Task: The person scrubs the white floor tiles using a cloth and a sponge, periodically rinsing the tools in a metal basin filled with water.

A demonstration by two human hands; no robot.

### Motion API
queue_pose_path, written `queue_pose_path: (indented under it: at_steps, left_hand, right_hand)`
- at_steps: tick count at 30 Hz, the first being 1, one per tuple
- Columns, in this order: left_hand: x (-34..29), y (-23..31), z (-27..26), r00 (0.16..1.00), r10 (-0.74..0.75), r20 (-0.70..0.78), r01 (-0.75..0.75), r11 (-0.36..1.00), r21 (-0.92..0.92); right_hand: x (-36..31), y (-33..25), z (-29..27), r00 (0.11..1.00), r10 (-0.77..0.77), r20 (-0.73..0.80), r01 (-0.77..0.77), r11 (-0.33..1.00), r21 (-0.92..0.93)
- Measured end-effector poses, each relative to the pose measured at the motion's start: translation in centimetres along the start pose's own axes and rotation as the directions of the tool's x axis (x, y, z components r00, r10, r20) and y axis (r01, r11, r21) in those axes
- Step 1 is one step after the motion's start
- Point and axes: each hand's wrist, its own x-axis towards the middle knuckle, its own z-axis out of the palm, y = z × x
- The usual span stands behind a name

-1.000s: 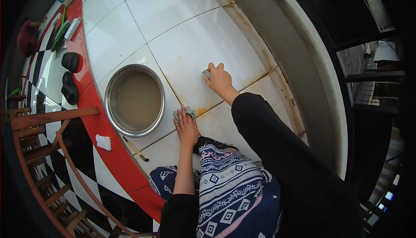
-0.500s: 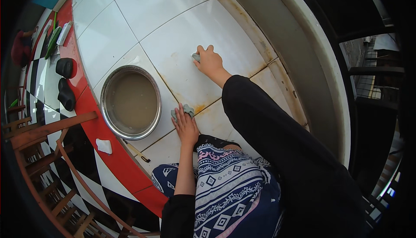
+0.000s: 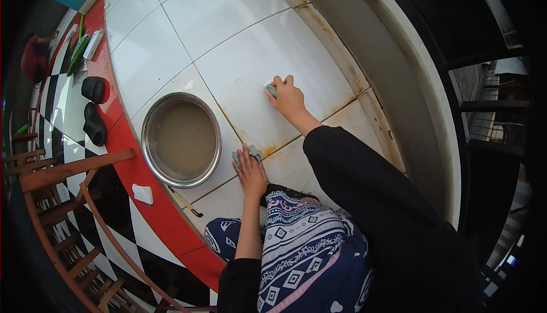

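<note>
My right hand [image 3: 289, 98] is closed on a small grey-green thing [image 3: 272, 90], pressed against a white floor tile [image 3: 233, 51]; most of it is hidden by the fingers. A pale spot shows on the tile beside it. Closer to my knees, my left hand [image 3: 250, 175] lies flat with fingers stretched out on a crumpled grey-green cloth [image 3: 254, 153]. Left of that hand stands a round metal basin [image 3: 217, 156] of cloudy brownish water. Rusty brown stains [image 3: 274, 150] mark the tile joints near both hands.
A utility knife [image 3: 188, 205] lies by the basin. A white cloth-like piece [image 3: 143, 194] and black shoes [image 3: 94, 125] are on the left, near a red tile border [image 3: 165, 227]. Wooden furniture [image 3: 80, 169] stands lower left; a low wall [image 3: 399, 73] runs along the right. Another person [image 3: 33, 59] is far left.
The whole scene has shifted slightly right and down in view. My right hand stays in nearly the same spot on the tile, and my left hand still rests on the cloth.
</note>
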Motion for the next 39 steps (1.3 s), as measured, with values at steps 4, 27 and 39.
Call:
queue_pose_path:
  at_steps: [4, 27, 39]
  left_hand:
    - [0.2, -0.4, 0.1, 1.000, 0.022, 0.005, -0.022, 1.000, -0.002]
    - [0.0, -0.1, -0.4, 0.996, -0.023, 0.088, 0.024, 1.000, -0.005]
    - [-0.2, -0.3, -0.2, 0.998, 0.005, 0.065, -0.003, 0.999, -0.040]
  right_hand:
    - [1.4, -0.1, -0.5, 0.995, 0.030, 0.098, -0.027, 0.999, -0.037]
    - [-3.8, 4.7, -5.5, 0.994, 0.057, 0.097, -0.070, 0.989, 0.131]
    - [-7.2, 8.2, -5.2, 0.591, 0.154, 0.792, -0.731, -0.314, 0.607]
